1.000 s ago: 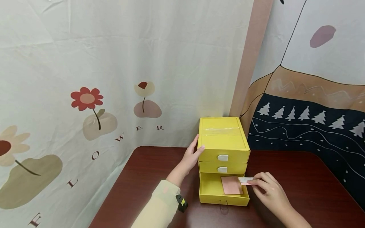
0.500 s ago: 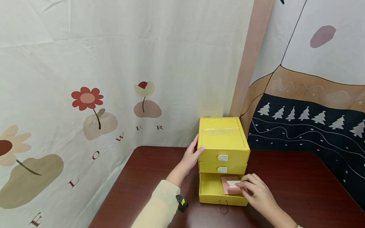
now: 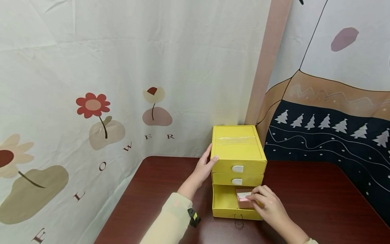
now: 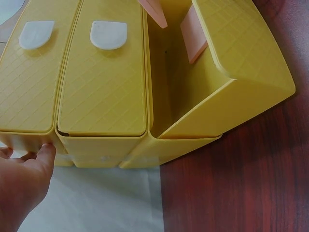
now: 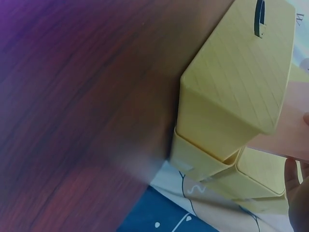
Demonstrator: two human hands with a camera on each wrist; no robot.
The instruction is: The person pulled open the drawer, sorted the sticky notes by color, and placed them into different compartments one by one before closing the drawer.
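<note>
A yellow drawer box (image 3: 239, 149) stands on the table with its bottom drawer (image 3: 223, 200) pulled out. My left hand (image 3: 203, 169) holds steady against the box's left side, thumb by the upper front corner. Over the drawer, my right hand (image 3: 269, 206) pinches a flat white-and-pink card (image 3: 242, 195) between thumb and fingers. Its pink face (image 5: 282, 128) shows in the right wrist view. Beneath it in the drawer is a square pink pad (image 4: 194, 36), partly covered from the head camera. Whether card and pad touch I cannot tell.
Two upper drawers with white tabs (image 3: 237, 168) are closed. A dark loop pull (image 3: 239, 221) hangs on the bottom drawer's front. The dark red table (image 3: 170, 189) meets a printed curtain (image 3: 182, 67) behind the box.
My right hand has brought the card leftward from the drawer's right edge to above the pink pad. My left hand keeps its place on the box.
</note>
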